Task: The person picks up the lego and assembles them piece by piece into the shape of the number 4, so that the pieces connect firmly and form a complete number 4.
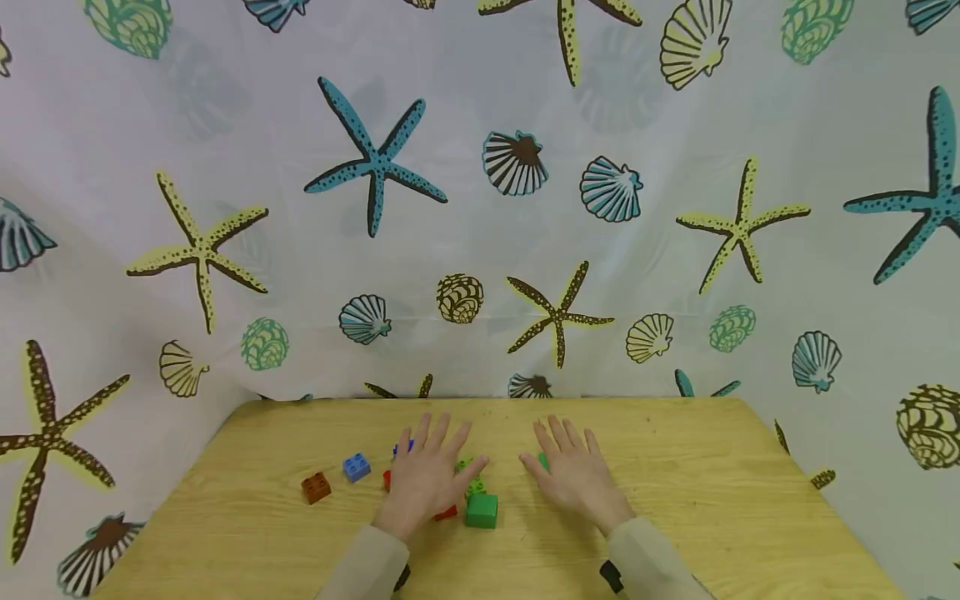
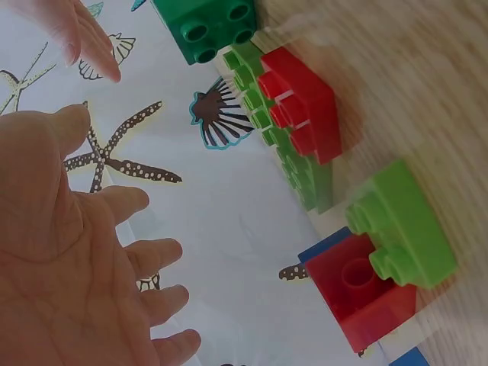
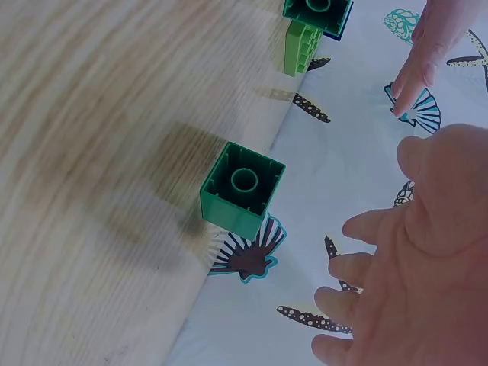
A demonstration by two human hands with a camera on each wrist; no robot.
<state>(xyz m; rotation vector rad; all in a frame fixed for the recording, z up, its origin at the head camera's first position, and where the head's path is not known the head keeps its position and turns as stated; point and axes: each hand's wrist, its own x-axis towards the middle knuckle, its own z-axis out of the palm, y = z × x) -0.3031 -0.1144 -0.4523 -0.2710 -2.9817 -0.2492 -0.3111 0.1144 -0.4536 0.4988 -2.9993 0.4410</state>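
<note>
I have both hands poised over the surface (image 1: pixel 720 500), palms down, with nothing held. My left grip (image 1: pixel 423 483) is spread, thumb well out to the side; my right grip (image 1: pixel 573 477) is spread likewise, its thumb pointing inward. Neither seems to touch a brick: the wrist views show bare palms clear of the bricks.

Most of the bricks lie about the left grip. The brown brick (image 1: pixel 316 487) and the pale blue brick (image 1: pixel 356 467) sit to its left, near each other. The near green brick (image 1: pixel 482 511) is just right of its wrist, with a lime brick (image 1: pixel 476 487) behind it and a red brick (image 1: pixel 446 512) partly hidden by the hand. The far green brick (image 1: pixel 543 460) lies partly hidden by the right grip; the right wrist view shows its hollow side.

I judge this to be the ready stage, with no brick taken up. The next move, as I read it, calls for lowering one hand and curling fingers and thumb round a brick. On the right, the far green brick looks simplest, standing apart from the others; on the left, neighbours crowd in and could get knocked.
</note>
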